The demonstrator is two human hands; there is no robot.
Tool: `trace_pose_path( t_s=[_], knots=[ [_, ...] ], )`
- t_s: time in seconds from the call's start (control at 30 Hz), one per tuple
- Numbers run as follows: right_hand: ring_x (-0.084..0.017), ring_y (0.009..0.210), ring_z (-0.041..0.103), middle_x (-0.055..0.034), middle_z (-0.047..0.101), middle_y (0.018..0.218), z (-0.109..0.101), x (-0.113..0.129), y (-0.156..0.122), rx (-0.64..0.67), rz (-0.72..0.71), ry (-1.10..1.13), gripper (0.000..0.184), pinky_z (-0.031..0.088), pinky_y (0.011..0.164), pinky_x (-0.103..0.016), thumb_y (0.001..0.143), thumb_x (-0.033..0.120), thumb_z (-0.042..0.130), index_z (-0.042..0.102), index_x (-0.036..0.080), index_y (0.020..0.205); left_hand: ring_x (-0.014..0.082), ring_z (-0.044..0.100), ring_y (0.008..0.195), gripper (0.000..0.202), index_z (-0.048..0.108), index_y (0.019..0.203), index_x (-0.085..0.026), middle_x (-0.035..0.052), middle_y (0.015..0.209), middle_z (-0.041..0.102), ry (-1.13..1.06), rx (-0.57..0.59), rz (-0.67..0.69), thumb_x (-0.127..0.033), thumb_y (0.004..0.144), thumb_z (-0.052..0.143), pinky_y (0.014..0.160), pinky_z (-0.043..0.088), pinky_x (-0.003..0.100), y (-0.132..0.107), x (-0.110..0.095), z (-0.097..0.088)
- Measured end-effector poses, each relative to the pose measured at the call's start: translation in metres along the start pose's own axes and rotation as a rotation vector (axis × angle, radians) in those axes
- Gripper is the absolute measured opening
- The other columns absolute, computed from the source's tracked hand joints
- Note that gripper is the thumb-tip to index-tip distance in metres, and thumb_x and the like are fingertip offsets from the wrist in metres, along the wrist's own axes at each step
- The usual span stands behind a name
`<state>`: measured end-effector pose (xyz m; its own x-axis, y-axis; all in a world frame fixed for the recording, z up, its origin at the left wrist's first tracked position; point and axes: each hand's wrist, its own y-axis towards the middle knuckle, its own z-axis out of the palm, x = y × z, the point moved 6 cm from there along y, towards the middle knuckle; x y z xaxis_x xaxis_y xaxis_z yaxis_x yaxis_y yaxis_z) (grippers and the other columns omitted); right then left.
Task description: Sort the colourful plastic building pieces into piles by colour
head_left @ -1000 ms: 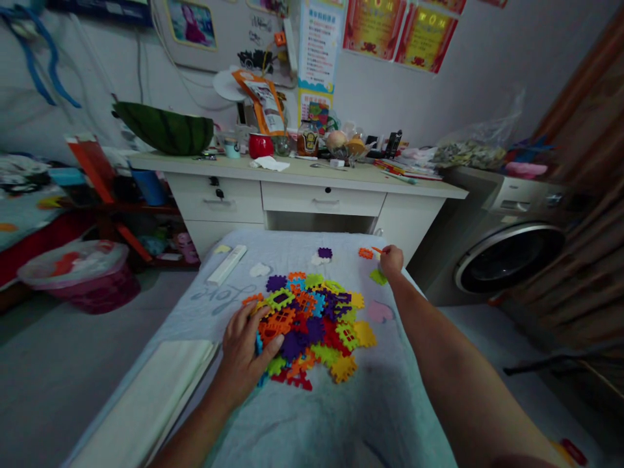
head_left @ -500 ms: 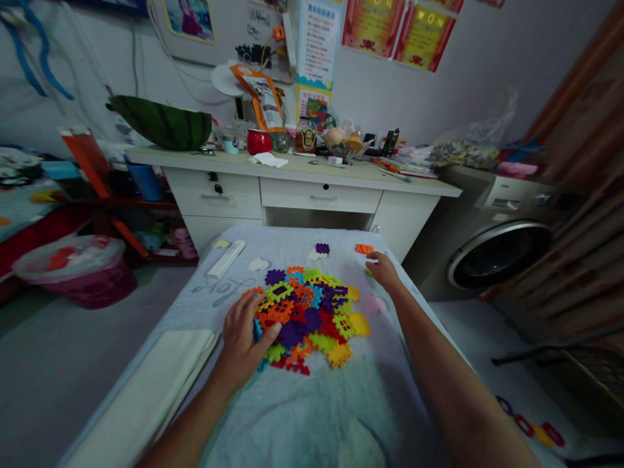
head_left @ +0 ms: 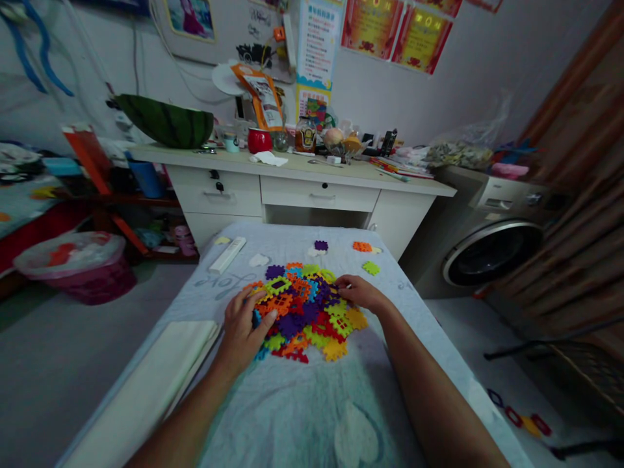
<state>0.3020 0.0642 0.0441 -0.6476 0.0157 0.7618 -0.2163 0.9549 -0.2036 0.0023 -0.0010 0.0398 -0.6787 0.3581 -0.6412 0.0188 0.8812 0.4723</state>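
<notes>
The pile of coloured pieces lies in the middle of the cloth-covered tabletop, between the two hands. The left hand rests against its left side, with the thumb well apart from the fingers; it does not seem to grip any piece. The right hand has its fingers half bent at the right edge; whether it pinches a piece, I cannot tell. A purple piece, an orange piece and a green piece lie beyond, apart from the pile. The step looks like picking among the pieces. Because they overlap, the next grip calls for separating one gently with the fingertips.
</notes>
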Motion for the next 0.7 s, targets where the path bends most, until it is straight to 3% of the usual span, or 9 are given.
trace_pose_path(
  t_s=[0.23, 0.43, 0.7],
  knots=[
    [-0.007, 0.054, 0.048, 0.0055, 0.054, 0.070, 0.003, -0.001, -0.004, 0.041, -0.023, 0.335, 0.033, 0.037, 0.048, -0.019, 0.065, 0.030, 0.076, 0.060, 0.018, 0.091, 0.0292, 0.039, 0.131, 0.041, 0.056, 0.118, -0.024, 0.0092, 0.135, 0.048, 0.018, 0.006, -0.015, -0.050, 0.087, 0.050, 0.112, 0.029, 0.053, 0.001, -0.002, 0.000],
    [-0.006, 0.045, 0.043, 0.0073, 0.055, 0.059, 0.002, -0.004, -0.006, 0.073, -0.036, 0.553, 0.039, 0.031, 0.043, -0.019, 0.063, 0.043, 0.076, 0.054, 0.020, 0.085, 0.0295, 0.038, 0.132, 0.041, 0.055, 0.120, -0.024, 0.0096, 0.136, 0.048, 0.035, 0.018, -0.008, -0.049, 0.087, 0.049, 0.112, 0.029, 0.054, 0.000, -0.003, 0.000],
    [-0.009, 0.051, 0.049, 0.0032, 0.059, 0.063, 0.002, 0.002, -0.012, 0.159, -0.057, 0.714, 0.034, 0.035, 0.047, -0.021, 0.066, 0.028, 0.065, 0.061, 0.017, 0.097, 0.0282, 0.039, 0.133, 0.041, 0.055, 0.120, -0.024, 0.0095, 0.135, 0.049, 0.026, 0.017, 0.026, -0.050, 0.088, 0.049, 0.112, 0.030, 0.052, 0.000, -0.003, -0.001]
  ],
)
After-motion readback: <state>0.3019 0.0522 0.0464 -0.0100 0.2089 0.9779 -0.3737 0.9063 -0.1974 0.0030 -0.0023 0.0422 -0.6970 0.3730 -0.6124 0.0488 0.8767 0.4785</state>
